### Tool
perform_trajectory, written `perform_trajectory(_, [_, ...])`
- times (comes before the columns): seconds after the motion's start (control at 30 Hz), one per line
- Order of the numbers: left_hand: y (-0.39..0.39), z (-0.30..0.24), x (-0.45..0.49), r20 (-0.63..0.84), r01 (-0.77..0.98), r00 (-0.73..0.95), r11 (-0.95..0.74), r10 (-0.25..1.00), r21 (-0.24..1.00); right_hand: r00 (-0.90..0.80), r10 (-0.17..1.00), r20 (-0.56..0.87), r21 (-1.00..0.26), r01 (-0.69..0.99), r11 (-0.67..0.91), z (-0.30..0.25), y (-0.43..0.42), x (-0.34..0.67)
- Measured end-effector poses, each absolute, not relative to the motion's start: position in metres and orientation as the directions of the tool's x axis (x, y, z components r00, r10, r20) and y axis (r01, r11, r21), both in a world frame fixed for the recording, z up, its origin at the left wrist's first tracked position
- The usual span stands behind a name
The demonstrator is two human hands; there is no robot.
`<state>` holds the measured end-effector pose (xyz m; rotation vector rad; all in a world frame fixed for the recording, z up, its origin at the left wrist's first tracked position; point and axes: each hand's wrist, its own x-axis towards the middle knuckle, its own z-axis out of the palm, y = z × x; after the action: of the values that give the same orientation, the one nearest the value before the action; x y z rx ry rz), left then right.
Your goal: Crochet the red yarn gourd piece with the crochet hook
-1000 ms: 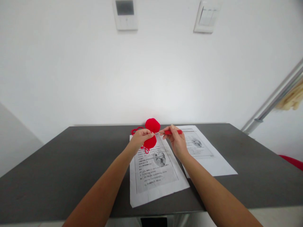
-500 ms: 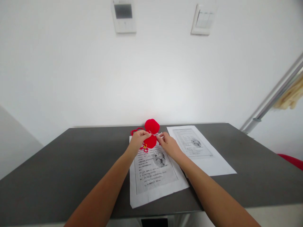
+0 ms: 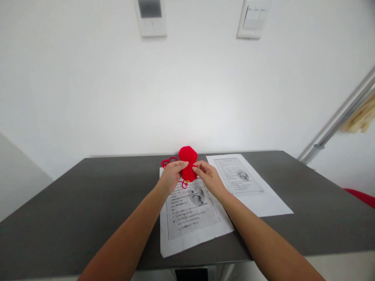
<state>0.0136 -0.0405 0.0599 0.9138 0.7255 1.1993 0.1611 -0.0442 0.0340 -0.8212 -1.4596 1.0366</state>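
Observation:
A red gourd-shaped soft piece [image 3: 188,155], like a small fabric sachet, is held above the top of a printed sheet [image 3: 187,230]. My left hand [image 3: 172,175] pinches its left edge between thumb and fingers. On the opposite edge, the thumb and fingers of my right hand [image 3: 209,176] are closed on it. Red cord [image 3: 166,162] lies in loops on the far side of my left hand. A shorter red loop [image 3: 184,185] with a small yellow bit hangs at the piece's lower end, over the print.
A second printed sheet [image 3: 263,205] lies to the right on the dark grey table [image 3: 96,207]. The white wall behind carries a panel with a screen [image 3: 150,19] and a switch plate [image 3: 252,19]. A grey metal pole [image 3: 334,125] leans at the right.
The pale strip between the two red lobes no longer shows; the red surface now looks continuous. The lower end and its cord loop have shifted slightly right. Both hands stay on the piece.

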Motion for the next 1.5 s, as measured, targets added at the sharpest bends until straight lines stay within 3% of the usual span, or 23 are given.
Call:
perform_trajectory(0.23, [-0.027,0.054,-0.001,0.072,-0.294,0.037,-0.058,0.997,0.954,-0.12,0.947,0.299,-0.953,-0.085,0.291,0.034,-0.04,0.165])
perform_trajectory(0.37, [-0.024,0.054,-0.008,0.302,0.132,-0.14,-0.284,0.943,0.95,-0.104,0.942,0.319,-0.948,-0.041,0.316,0.032,-0.039,0.165])
perform_trajectory(0.43, [-0.027,0.057,-0.007,0.453,0.355,-0.087,-0.397,0.887,0.846,-0.113,0.933,0.342,-0.939,0.001,0.344,0.031,-0.039,0.164])
perform_trajectory(0.5, [-0.031,0.06,-0.003,0.526,0.444,0.079,-0.502,0.847,0.742,-0.118,0.931,0.345,-0.937,0.011,0.349,0.03,-0.039,0.164])
perform_trajectory(0.6, [-0.033,0.06,0.002,0.49,0.434,0.201,-0.525,0.848,0.732,-0.104,0.949,0.297,-0.954,-0.065,0.292,0.031,-0.038,0.163])
perform_trajectory(0.77, [-0.027,0.051,-0.002,0.411,0.399,-0.081,-0.349,0.908,0.848,-0.167,0.97,0.175,-0.979,-0.135,0.153,0.035,-0.042,0.161])
perform_trajectory(0.9, [-0.022,0.048,-0.007,0.4,0.377,-0.086,-0.342,0.913,0.861,-0.219,0.965,0.146,-0.984,-0.133,0.119,0.036,-0.043,0.16])
perform_trajectory(1.03, [-0.015,0.049,-0.019,0.355,0.232,-0.153,-0.316,0.922,0.92,-0.161,0.979,0.128,-0.985,-0.133,0.107,0.033,-0.038,0.164])
perform_trajectory(1.1, [-0.012,0.051,-0.027,0.391,0.302,-0.213,-0.32,0.896,0.898,-0.131,0.984,0.119,-0.986,-0.134,0.101,0.033,-0.036,0.166])
perform_trajectory(1.17, [-0.012,0.053,-0.031,0.502,0.49,-0.232,-0.346,0.833,0.8,-0.122,0.986,0.116,-0.986,-0.131,0.1,0.033,-0.036,0.167])
perform_trajectory(1.27, [-0.017,0.055,-0.025,0.602,0.65,-0.146,-0.383,0.785,0.657,-0.144,0.984,0.107,-0.989,-0.114,0.091,0.033,-0.038,0.165])
perform_trajectory(1.33, [-0.022,0.054,-0.014,0.543,0.585,-0.029,-0.426,0.839,0.69,-0.167,0.98,0.106,-0.991,-0.1,0.09,0.034,-0.039,0.163])
perform_trajectory(1.43, [-0.028,0.049,0.001,0.297,0.316,0.175,-0.34,0.939,0.886,-0.179,0.975,0.132,-0.988,-0.107,0.114,0.035,-0.04,0.162])
perform_trajectory(1.5, [-0.029,0.046,0.007,0.233,0.207,0.144,-0.259,0.962,0.943,-0.172,0.975,0.144,-0.984,-0.132,0.122,0.036,-0.041,0.162])
